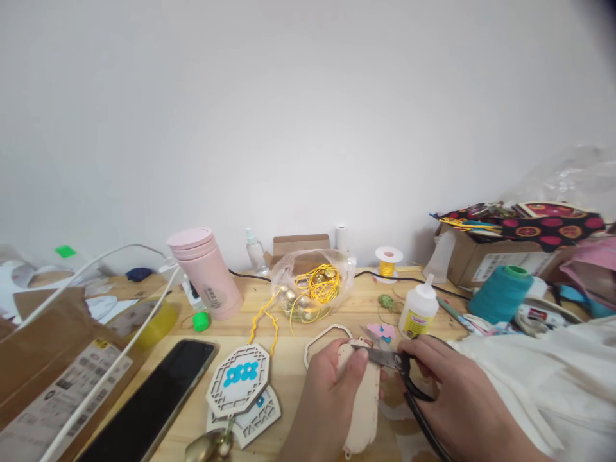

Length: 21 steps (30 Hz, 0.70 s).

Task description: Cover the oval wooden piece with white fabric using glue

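Note:
My left hand [330,388] is closed around a flat, cream-coloured plaque [364,410] with rounded ends and a small loop at each end. In my right hand [457,391] are dark-handled scissors [389,358], their blades parted. One blade lies against the plaque's upper face near my left thumb; the other points up and away behind it. Beyond my left hand lies a thin pale frame [308,351] with an open middle. Pink and blue flower shapes [382,331] rest just past the scissors. Some fingers of both hands are hidden.
Left stand a phone [154,401], a pink tumbler [206,273] and an open carton [58,385]. Octagonal ornament [239,380] lies near centre. Behind are a bag of bells and yellow cord [312,289] and a glue bottle [418,309]. White cloth [543,378] and teal thread [500,295] are right.

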Each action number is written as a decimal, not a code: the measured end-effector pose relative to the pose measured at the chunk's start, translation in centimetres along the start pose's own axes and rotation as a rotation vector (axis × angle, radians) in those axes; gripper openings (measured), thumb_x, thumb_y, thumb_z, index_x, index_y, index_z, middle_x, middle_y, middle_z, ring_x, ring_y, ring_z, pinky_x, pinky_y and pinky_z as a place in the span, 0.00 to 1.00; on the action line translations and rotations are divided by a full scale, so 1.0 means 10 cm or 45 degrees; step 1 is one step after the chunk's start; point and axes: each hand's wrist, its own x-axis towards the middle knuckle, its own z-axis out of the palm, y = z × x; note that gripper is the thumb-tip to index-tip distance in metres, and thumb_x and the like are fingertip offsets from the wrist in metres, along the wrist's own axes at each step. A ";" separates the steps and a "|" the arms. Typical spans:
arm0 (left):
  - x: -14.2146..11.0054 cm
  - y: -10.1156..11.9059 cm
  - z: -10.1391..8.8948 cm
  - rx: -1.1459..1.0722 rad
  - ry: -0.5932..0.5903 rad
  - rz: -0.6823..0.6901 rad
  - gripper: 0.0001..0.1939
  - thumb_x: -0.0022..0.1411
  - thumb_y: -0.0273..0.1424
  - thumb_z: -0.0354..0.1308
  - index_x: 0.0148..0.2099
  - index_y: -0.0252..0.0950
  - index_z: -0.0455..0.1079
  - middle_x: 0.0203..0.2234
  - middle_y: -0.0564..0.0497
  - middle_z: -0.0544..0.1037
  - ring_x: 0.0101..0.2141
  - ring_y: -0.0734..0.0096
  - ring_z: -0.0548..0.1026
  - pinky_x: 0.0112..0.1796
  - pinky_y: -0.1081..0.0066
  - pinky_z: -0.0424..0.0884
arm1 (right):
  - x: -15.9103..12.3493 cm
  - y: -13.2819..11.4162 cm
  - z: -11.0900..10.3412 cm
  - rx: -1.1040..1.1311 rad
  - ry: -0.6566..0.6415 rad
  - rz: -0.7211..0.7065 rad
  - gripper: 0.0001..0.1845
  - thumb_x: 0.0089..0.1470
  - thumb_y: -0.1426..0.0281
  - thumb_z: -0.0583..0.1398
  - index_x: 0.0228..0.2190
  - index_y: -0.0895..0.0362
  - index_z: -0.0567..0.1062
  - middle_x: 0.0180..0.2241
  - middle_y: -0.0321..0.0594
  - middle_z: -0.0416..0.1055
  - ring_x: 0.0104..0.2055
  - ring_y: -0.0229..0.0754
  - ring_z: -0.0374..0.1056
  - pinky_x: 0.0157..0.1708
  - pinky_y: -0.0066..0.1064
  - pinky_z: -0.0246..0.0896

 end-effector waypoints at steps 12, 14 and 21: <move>-0.02 0.11 0.00 -0.277 0.128 -0.086 0.11 0.56 0.36 0.52 0.33 0.33 0.70 0.22 0.48 0.78 0.24 0.68 0.76 0.23 0.74 0.69 | 0.01 0.09 0.01 0.531 -0.071 0.238 0.11 0.46 0.67 0.56 0.35 0.55 0.69 0.29 0.37 0.70 0.29 0.44 0.68 0.28 0.31 0.64; -0.04 0.14 0.02 -0.333 0.171 -0.117 0.12 0.57 0.36 0.51 0.33 0.32 0.70 0.23 0.46 0.79 0.26 0.66 0.76 0.24 0.73 0.71 | 0.01 0.08 0.00 0.549 -0.072 0.243 0.12 0.45 0.67 0.57 0.36 0.55 0.69 0.30 0.38 0.70 0.29 0.43 0.68 0.29 0.31 0.64; 0.02 0.12 -0.02 -0.509 0.280 -0.230 0.12 0.56 0.34 0.53 0.32 0.29 0.71 0.23 0.44 0.80 0.25 0.67 0.77 0.21 0.76 0.70 | 0.03 0.05 -0.04 0.482 -0.079 0.225 0.11 0.47 0.65 0.55 0.33 0.56 0.70 0.22 0.34 0.66 0.24 0.42 0.63 0.23 0.29 0.60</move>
